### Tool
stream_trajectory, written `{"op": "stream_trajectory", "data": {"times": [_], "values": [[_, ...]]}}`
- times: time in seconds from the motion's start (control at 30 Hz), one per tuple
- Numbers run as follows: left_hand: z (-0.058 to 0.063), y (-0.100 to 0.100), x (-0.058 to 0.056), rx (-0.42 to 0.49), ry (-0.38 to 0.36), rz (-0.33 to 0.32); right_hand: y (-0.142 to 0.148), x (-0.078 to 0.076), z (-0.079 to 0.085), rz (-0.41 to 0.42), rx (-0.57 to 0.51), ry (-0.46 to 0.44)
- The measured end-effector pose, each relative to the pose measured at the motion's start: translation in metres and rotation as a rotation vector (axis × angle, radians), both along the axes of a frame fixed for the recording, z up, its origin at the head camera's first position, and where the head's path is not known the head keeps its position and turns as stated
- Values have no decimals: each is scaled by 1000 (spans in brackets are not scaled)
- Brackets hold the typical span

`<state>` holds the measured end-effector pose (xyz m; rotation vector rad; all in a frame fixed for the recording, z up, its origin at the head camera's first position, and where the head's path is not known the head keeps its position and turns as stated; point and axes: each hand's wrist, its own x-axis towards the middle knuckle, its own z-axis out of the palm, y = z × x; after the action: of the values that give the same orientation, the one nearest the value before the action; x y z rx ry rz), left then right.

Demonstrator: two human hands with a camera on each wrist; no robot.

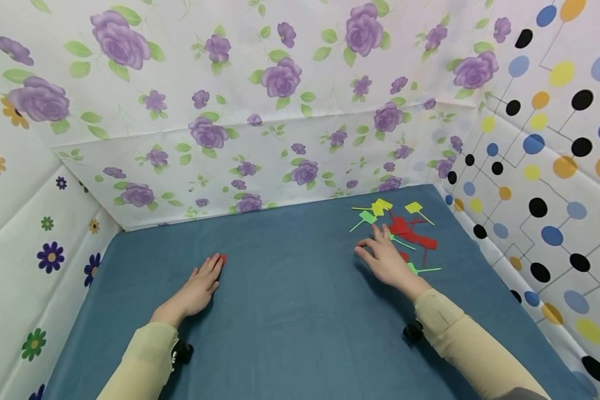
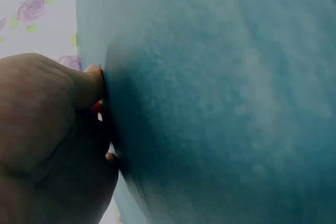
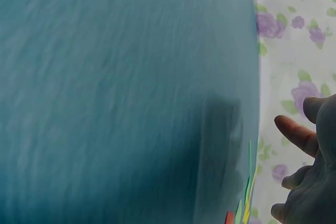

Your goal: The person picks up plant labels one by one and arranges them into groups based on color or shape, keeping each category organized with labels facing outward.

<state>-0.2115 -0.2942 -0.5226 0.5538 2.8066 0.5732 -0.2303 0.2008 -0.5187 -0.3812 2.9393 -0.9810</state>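
- Left hand [image 1: 192, 294]: fingers extended, no grasp; fingertips rest on a red piece [image 1: 223, 259], mostly covered, long axis not determinable.
- Right hand [image 1: 389, 265]: released, fingers spread, raised above the blue cloth [image 1: 285, 316].
- Red tags [image 1: 422, 240], green tags [image 1: 367, 216] and yellow tags [image 1: 381, 207] lie beyond and right of the right hand, thin tails in differing directions.
- Nearer hand to these tags: right; left hand is well apart.

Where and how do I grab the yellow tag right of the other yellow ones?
Probably pinch the yellow tag by its broad head's edges, from above and the far side: it lies flat, its thin stem slants toward the near right, and red tags lie nearer the person.
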Motion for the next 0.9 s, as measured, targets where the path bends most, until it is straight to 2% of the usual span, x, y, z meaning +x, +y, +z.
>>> {"op": "stream_trajectory", "data": {"times": [0.23,0.47,0.53,0.67,0.9], "values": [[5,4,1,-35,-16,13,24,3,-2,-37,22,-11],[-12,-3,-7,-60,-53,8,56,8,-2,-52,96,-2],[-12,-3,-7,-57,-55,7,64,10,-3,-60,116,1],[-7,-1,-4,-72,-58,11,76,12,-3,-79,170,-9],[11,7,2,-36,-107,24,86,19,-1,-91,238,-24]]}}
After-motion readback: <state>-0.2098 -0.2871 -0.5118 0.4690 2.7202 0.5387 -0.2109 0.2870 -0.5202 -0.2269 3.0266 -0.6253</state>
